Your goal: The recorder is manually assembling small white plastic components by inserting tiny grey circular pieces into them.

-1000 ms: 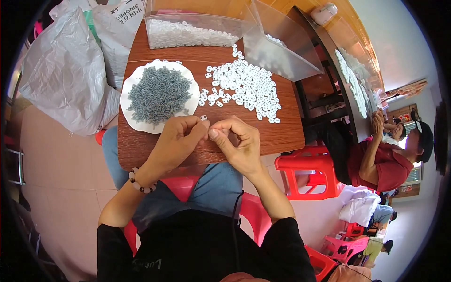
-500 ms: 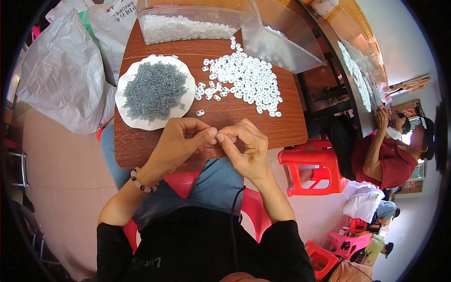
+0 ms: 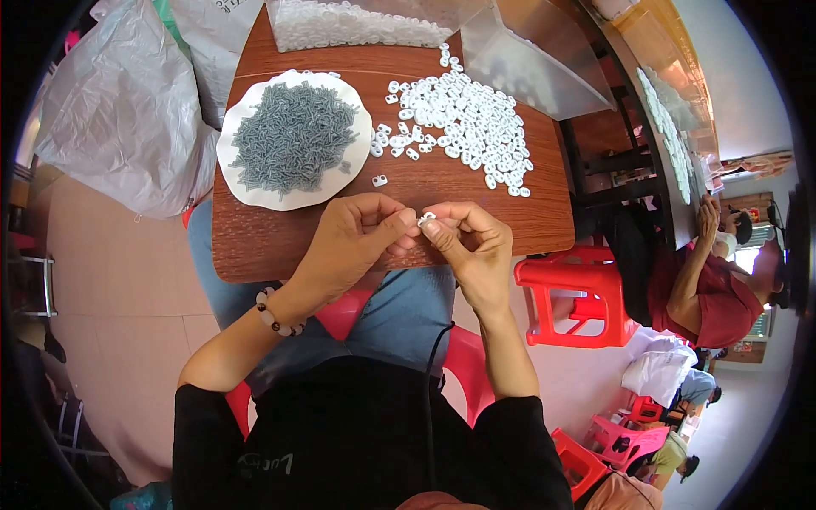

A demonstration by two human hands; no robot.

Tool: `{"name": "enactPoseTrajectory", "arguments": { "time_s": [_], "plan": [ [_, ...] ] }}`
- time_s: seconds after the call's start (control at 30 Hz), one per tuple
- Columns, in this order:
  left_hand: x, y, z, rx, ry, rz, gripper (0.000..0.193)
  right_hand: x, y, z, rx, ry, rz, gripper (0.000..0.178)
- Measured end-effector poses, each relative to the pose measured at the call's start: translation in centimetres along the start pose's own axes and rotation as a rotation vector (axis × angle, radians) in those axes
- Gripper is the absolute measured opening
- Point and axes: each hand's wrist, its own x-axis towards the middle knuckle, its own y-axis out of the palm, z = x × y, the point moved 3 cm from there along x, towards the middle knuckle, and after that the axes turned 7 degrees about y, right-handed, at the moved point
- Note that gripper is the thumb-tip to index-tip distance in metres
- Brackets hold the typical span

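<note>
My right hand [image 3: 478, 255] pinches a small white oval plastic piece [image 3: 426, 218] between thumb and forefinger, just above the table's near edge. Close beside it, the thumb and forefinger of my left hand [image 3: 361, 238] are pressed together. Whatever lies between those left fingertips is too small or hidden to tell. Beyond my left hand stands a white scalloped plate [image 3: 228, 157] heaped with short grey spring-like pieces [image 3: 293, 136]. A loose pile of white oval pieces with holes [image 3: 467, 119] spreads over the table to the right, and one single piece [image 3: 379, 180] lies nearer my hands.
The brown table [image 3: 255, 246] bears a clear bin of white pieces [image 3: 357, 25] at the back and another clear bin [image 3: 544, 72] at its right. White sacks [image 3: 127, 119] stand left. A red stool [image 3: 578, 293] and a seated person [image 3: 705, 289] are at the right.
The white piece now shows in my right fingertips, where the fingers hid that spot before. My fingertips have parted slightly. The whole view has shifted, with the table higher and further right.
</note>
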Motion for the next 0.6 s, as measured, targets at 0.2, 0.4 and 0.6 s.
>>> {"name": "enactPoseTrajectory", "arguments": {
  "time_s": [0.2,0.4,0.6],
  "plan": [
    [-0.1,0.2,0.3,-0.031,-0.032,-0.008,0.017,0.0,0.2,-0.2,0.040,0.039,0.024,0.016],
    [0.0,0.2,0.6,-0.014,-0.011,0.017,0.017,0.3,0.1,-1.0,0.121,0.073,0.073,0.010],
    [-0.1,0.6,0.4,-0.048,-0.008,0.047,0.016,-0.1,-0.4,-1.0,0.130,0.084,0.048,0.011]
  ]
}}
